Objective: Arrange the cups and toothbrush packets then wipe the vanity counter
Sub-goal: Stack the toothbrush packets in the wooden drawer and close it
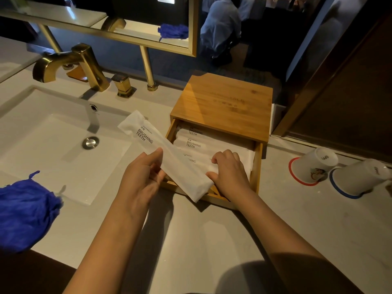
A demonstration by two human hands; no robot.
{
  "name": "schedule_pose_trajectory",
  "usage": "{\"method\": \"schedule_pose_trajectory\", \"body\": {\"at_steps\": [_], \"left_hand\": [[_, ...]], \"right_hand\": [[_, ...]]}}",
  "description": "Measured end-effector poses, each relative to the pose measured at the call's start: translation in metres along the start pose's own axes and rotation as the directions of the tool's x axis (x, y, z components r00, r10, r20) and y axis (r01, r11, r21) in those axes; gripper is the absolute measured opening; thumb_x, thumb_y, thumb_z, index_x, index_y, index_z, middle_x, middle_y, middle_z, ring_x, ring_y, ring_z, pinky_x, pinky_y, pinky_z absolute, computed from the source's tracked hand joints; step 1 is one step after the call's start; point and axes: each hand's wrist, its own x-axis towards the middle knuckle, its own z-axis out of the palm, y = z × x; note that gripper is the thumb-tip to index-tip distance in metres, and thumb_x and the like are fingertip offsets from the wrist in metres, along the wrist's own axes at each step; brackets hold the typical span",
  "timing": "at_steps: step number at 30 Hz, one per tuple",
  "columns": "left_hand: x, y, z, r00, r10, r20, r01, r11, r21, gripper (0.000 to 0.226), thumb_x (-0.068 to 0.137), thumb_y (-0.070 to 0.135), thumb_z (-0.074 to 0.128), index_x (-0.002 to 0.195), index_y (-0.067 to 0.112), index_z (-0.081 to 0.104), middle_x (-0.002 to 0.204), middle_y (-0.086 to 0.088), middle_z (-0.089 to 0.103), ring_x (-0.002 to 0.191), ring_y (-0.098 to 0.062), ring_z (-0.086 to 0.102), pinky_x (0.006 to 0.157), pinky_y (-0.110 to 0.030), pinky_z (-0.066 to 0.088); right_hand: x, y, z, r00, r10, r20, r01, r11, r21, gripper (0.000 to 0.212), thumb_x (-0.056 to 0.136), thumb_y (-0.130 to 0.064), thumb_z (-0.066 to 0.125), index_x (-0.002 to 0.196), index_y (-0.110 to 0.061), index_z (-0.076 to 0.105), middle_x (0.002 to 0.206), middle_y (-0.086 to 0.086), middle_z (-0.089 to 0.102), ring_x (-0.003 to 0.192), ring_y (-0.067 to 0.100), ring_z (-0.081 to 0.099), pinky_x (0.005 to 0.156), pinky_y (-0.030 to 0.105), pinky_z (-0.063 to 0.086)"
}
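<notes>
A white toothbrush packet (161,149) printed "BRUSHING TEETH" lies slanted over the front left corner of the open drawer (256,166) of a bamboo box (224,102). My left hand (142,177) holds its middle. My right hand (229,168) grips its near end, fingers curled inside the drawer. Several more packets (197,143) lie side by side in the drawer. Two white cups stand upside down on the counter to the right: one with a red rim (311,166), one with a blue rim (358,177). A blue cloth (23,211) sits at the sink's near left edge.
A white sink (53,145) with a gold faucet (70,64) fills the left side. A gold-framed mirror (127,24) stands behind on posts. The grey counter (297,225) stretches to the right, bounded by a dark wooden wall (350,92).
</notes>
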Motion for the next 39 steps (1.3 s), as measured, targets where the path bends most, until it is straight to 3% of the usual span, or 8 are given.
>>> {"method": "schedule_pose_trajectory", "body": {"at_steps": [16,19,22,25,29,33,36,39], "left_hand": [[0.001,0.004,-0.003,1.0,-0.006,-0.008,0.006,1.0,-0.006,0.019,0.085,0.003,0.059,0.096,0.018,0.059,0.112,-0.012,0.061,0.104,-0.028,0.062,0.067,-0.04,0.059],[0.002,0.003,0.0,1.0,-0.014,0.02,0.014,1.0,-0.012,0.016,0.086,0.002,0.057,0.095,0.015,0.059,0.116,-0.014,0.062,0.108,-0.028,0.061,0.068,-0.039,0.06],[0.001,0.001,0.005,0.997,-0.047,0.067,0.051,0.997,-0.053,0.018,0.086,0.0,0.056,0.097,0.014,0.059,0.113,-0.015,0.062,0.11,-0.03,0.06,0.071,-0.042,0.059],[-0.003,-0.004,0.015,0.991,-0.05,0.127,0.062,0.994,-0.088,0.019,0.087,0.0,0.055,0.098,0.015,0.059,0.113,-0.014,0.062,0.108,-0.03,0.06,0.076,-0.043,0.057],[-0.001,-0.004,0.014,0.975,0.137,0.177,-0.174,0.961,0.214,0.016,0.087,0.008,0.057,0.099,0.017,0.064,0.111,-0.007,0.067,0.105,-0.021,0.065,0.077,-0.029,0.058],[0.016,0.004,-0.009,0.862,0.476,0.176,-0.473,0.626,0.62,0.037,0.09,0.007,0.052,0.124,0.022,0.056,0.12,0.001,0.063,0.111,-0.01,0.059,0.092,-0.027,0.049],[0.027,0.003,-0.021,0.911,0.353,0.214,-0.391,0.574,0.719,0.041,0.092,0.012,0.049,0.131,0.024,0.05,0.127,0.001,0.058,0.113,-0.012,0.053,0.088,-0.025,0.048],[0.03,-0.002,-0.023,0.937,0.201,0.286,-0.35,0.551,0.758,0.035,0.094,0.019,0.046,0.125,0.032,0.054,0.118,0.005,0.061,0.11,-0.016,0.055,0.078,-0.023,0.047]], "right_hand": [[0.004,0.004,0.001,0.998,0.066,0.0,-0.066,0.998,-0.022,0.049,0.08,-0.038,0.067,0.119,-0.018,0.046,0.124,0.004,0.047,0.114,0.022,0.039,0.092,0.033,0.036],[0.002,-0.003,-0.011,0.998,0.054,-0.016,-0.049,0.975,0.216,0.044,0.085,-0.037,0.061,0.123,-0.018,0.048,0.126,0.002,0.048,0.116,0.016,0.043,0.093,0.028,0.042],[-0.003,-0.023,-0.035,0.988,0.0,0.153,-0.09,0.808,0.582,0.029,0.094,-0.034,0.049,0.118,-0.02,0.056,0.109,-0.007,0.058,0.102,0.009,0.053,0.075,0.015,0.044],[-0.004,-0.039,-0.05,0.952,-0.15,0.268,-0.046,0.794,0.606,0.019,0.093,-0.032,0.051,0.105,-0.021,0.062,0.089,-0.011,0.056,0.084,0.004,0.055,0.066,0.015,0.044],[0.001,-0.042,-0.062,0.979,-0.111,0.169,-0.009,0.81,0.586,0.023,0.091,-0.022,0.055,0.112,-0.017,0.063,0.092,-0.01,0.058,0.086,0.004,0.055,0.072,0.022,0.047],[0.009,-0.02,-0.078,0.988,0.049,0.146,-0.121,0.833,0.539,0.015,0.09,-0.024,0.057,0.103,-0.022,0.065,0.085,-0.016,0.058,0.078,-0.001,0.052,0.061,0.018,0.039],[0.009,-0.004,-0.082,0.965,0.097,0.245,-0.205,0.859,0.47,0.005,0.088,-0.025,0.059,0.089,-0.027,0.064,0.085,-0.01,0.06,0.079,0.005,0.053,0.063,0.021,0.041],[0.004,0.002,-0.075,0.95,0.074,0.303,-0.203,0.884,0.42,0.01,0.089,-0.022,0.057,0.092,-0.02,0.067,0.094,0.003,0.064,0.085,0.014,0.057,0.068,0.023,0.045]]}}
